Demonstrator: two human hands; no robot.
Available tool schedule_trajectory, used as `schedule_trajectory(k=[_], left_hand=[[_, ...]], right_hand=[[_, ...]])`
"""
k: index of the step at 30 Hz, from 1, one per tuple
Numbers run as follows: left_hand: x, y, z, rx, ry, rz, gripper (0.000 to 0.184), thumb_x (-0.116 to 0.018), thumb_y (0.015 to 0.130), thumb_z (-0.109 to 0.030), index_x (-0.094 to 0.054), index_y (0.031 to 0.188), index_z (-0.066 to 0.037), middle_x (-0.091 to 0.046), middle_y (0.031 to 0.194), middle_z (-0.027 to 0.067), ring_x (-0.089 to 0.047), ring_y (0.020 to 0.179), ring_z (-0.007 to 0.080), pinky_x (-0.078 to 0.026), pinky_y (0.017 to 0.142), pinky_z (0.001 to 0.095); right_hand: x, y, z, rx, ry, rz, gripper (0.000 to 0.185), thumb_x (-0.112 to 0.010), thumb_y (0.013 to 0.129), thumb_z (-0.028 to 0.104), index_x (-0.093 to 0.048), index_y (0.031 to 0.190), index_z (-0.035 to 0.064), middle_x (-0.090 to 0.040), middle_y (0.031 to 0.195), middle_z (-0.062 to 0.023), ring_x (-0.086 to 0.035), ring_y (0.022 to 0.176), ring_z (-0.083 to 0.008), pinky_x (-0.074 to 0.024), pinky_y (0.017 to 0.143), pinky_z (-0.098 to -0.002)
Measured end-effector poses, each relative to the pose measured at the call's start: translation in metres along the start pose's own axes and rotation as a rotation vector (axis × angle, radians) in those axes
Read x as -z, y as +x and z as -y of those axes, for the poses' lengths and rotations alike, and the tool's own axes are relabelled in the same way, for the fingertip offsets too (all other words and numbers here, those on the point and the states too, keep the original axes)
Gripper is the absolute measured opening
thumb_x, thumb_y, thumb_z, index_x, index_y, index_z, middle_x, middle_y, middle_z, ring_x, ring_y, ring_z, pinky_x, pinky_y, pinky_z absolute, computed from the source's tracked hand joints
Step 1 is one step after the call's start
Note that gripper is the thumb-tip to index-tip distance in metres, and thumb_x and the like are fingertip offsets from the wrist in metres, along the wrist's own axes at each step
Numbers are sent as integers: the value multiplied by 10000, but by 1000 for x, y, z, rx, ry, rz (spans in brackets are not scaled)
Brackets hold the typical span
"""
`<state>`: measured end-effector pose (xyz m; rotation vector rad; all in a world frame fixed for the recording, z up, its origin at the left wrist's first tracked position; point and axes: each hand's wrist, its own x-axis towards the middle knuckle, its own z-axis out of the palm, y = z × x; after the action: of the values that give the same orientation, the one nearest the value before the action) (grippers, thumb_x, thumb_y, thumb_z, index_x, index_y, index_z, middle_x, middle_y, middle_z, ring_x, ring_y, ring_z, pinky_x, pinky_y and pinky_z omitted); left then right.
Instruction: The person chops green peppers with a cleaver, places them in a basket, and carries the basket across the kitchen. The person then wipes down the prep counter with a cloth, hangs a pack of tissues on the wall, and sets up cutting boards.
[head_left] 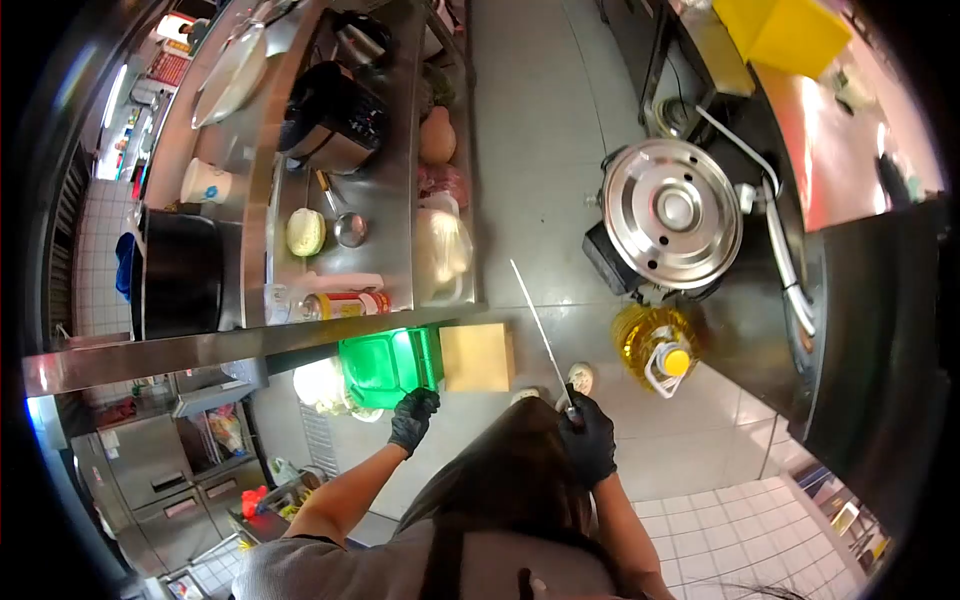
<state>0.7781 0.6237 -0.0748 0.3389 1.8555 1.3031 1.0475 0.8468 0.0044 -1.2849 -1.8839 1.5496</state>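
Observation:
My right hand (588, 440), in a black glove, is closed around the dark handle of a long thin knife (537, 318). Its pale blade points forward over the floor, seen almost edge-on. My left hand (413, 418), also gloved in black, has its fingers curled in at the near right corner of a green plastic basket (380, 368). Whether it touches the basket or holds anything is hidden. Beside the basket stands a cardboard box (477, 357), and pale vegetables (325, 387) lie at its left.
At left, a steel shelf (395, 215) bears a ladle (350, 229), a cut vegetable (306, 232), a can (347, 305) and a dark pot (182, 272). To the right are a large lidded steel pot (673, 212) and an oil jug (655, 345). Grey floor (530, 150) runs between.

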Motion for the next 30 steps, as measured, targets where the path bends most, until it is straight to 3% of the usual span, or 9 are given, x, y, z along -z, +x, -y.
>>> schedule_trajectory(k=[5,13,15,18,21,23,26,29,30], left_hand=[[22,-2,-49,-85,454,-211,144,-495,901,-150,-580,864,-40,-597,759,30,-524,665,98,-425,603,234],[6,58,-139,-248,18,-342,153,-533,897,-167,-592,919,-28,-610,814,36,-545,693,101,-440,600,236],[-9,108,-161,-167,-78,-376,148,-568,876,-185,-590,895,-40,-599,811,25,-532,672,105,-431,581,261],[-22,203,-169,-398,122,-332,176,-553,876,-215,-587,836,-47,-569,734,16,-524,639,108,-423,570,274],[-56,286,-231,-208,-178,-245,173,-507,884,-177,-597,792,-61,-560,668,28,-531,648,127,-438,601,282],[-60,356,-214,-142,83,-288,165,-487,867,-180,-605,789,-95,-581,683,52,-545,658,173,-450,640,317],[-70,401,-252,-147,157,-261,157,-468,832,-183,-602,787,-117,-603,721,79,-557,660,210,-450,636,320],[-70,445,-285,84,-8,-149,133,-477,808,-160,-598,777,-114,-606,727,91,-560,660,210,-445,626,316],[-74,444,-314,174,-309,-236,165,-471,810,-179,-612,775,-101,-609,735,102,-564,655,207,-443,612,322]], right_hand=[[-8,59,64,44,1,-33,340,-622,771,104,-541,1096,45,-578,751,-116,-547,599,-199,-468,593,-322],[-54,190,154,-184,510,20,157,-579,785,18,-505,921,39,-492,647,-17,-491,531,-90,-401,455,-248],[-66,231,168,-84,504,-36,122,-569,787,11,-485,869,43,-503,669,-24,-514,568,-107,-420,482,-248],[-68,278,184,202,162,-187,133,-559,783,17,-507,904,36,-540,741,-41,-533,624,-137,-437,516,-263],[-55,320,201,-69,355,-142,149,-545,826,113,-532,943,22,-521,702,-48,-502,597,-145,-428,545,-297],[-41,341,219,32,32,-173,156,-460,883,160,-520,914,20,-526,701,-73,-499,593,-156,-409,524,-305],[-39,378,218,-56,445,-194,332,-458,915,335,-498,916,6,-525,710,-83,-502,620,-158,-415,536,-309],[-28,434,206,15,126,-266,371,-454,915,378,-495,915,8,-528,711,-84,-505,625,-162,-418,542,-306],[-28,458,201,25,14,-364,308,-477,908,313,-495,916,6,-546,732,-90,-521,624,-173,-420,540,-306]])
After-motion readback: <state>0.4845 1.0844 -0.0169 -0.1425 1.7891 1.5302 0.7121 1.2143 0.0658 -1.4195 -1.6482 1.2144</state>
